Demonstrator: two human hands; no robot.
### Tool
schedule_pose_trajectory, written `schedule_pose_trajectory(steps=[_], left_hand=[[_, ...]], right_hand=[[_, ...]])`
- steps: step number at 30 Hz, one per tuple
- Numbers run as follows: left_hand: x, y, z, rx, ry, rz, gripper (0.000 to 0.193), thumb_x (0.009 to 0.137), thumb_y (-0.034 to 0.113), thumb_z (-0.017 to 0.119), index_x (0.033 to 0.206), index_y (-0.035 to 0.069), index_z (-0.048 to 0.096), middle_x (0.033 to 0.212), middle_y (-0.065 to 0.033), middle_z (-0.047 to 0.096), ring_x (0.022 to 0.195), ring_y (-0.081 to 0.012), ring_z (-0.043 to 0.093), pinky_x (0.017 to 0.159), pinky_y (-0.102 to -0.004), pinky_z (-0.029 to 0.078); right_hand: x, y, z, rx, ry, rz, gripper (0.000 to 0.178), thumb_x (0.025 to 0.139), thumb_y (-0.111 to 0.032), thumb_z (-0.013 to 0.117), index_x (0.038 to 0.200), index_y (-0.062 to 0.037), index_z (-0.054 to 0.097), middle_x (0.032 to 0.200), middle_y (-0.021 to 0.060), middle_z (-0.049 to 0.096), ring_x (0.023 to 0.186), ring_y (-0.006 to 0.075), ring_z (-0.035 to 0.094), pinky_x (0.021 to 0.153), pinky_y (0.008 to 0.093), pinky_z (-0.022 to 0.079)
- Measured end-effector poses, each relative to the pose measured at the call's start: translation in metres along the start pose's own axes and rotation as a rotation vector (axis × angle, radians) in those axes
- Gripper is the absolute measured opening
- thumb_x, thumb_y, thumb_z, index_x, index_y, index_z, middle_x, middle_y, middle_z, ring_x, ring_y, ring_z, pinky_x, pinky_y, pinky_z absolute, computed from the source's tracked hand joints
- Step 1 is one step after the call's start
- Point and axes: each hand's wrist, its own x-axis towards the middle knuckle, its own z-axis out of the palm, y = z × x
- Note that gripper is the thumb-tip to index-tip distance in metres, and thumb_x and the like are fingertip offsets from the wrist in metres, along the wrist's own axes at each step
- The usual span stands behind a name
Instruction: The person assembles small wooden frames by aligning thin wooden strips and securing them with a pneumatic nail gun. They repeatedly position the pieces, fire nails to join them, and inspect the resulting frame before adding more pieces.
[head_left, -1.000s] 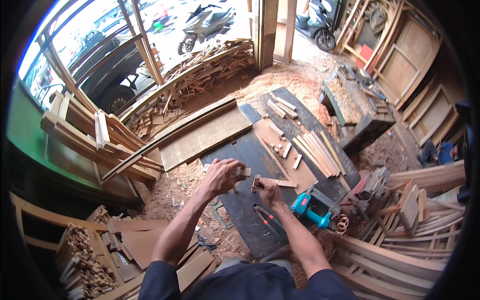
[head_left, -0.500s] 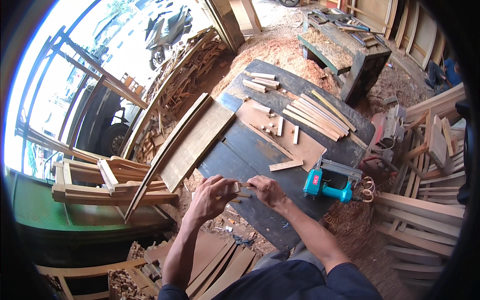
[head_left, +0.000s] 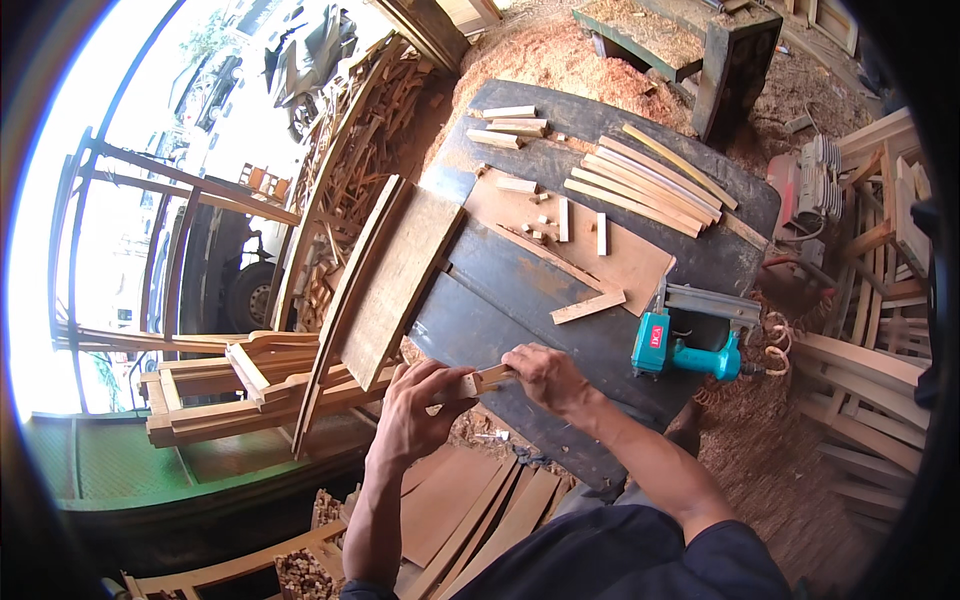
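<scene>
A: Fingers, left hand (head_left: 412, 408): closed round a pale squared wooden block (head_left: 469, 386); right hand (head_left: 547, 377): pinched on a thin tan wooden strip (head_left: 495, 377). Both over the edge of the black flat-topped table (head_left: 470, 310)

B: Risk?

A: Strip may twist or drop; likely cause, a loose pinch

wood block (head_left: 469, 385) partly hidden by left hand (head_left: 412, 410), motorbike (head_left: 308, 62) blurred
</scene>
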Motion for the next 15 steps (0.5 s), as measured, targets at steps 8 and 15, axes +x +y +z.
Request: schedule_pose_trajectory(steps=[8, 15], left_hand=[[0.0081, 0.0066, 0.0005, 0.018, 0.027, 0.039, 0.043, 0.073, 0.017, 0.084, 0.114, 0.013, 0.072, 0.089, -0.0045, 0.067, 0.084, -0.0226, 0.064, 0.081, -0.0371, 0.045], [0.0081, 0.0042, -0.0007, 0.027, 0.004, 0.021, 0.043, 0.073, 0.016, 0.084, 0.114, 0.013, 0.071, 0.089, -0.0051, 0.067, 0.083, -0.0234, 0.064, 0.079, -0.0377, 0.045]], right_hand=[[0.0011, -0.0003, -0.0059, -0.007, -0.025, 0.020, 0.008, 0.092, -0.011, 0.058, 0.096, -0.0046, 0.060, 0.089, 0.0131, 0.067, 0.086, 0.0323, 0.068, 0.073, 0.0410, 0.058], [0.0043, -0.0040, -0.0089, 0.026, -0.012, 0.025, 0.012, 0.093, -0.013, 0.051, 0.095, -0.0032, 0.059, 0.088, 0.0141, 0.066, 0.085, 0.0336, 0.067, 0.072, 0.0415, 0.058]])
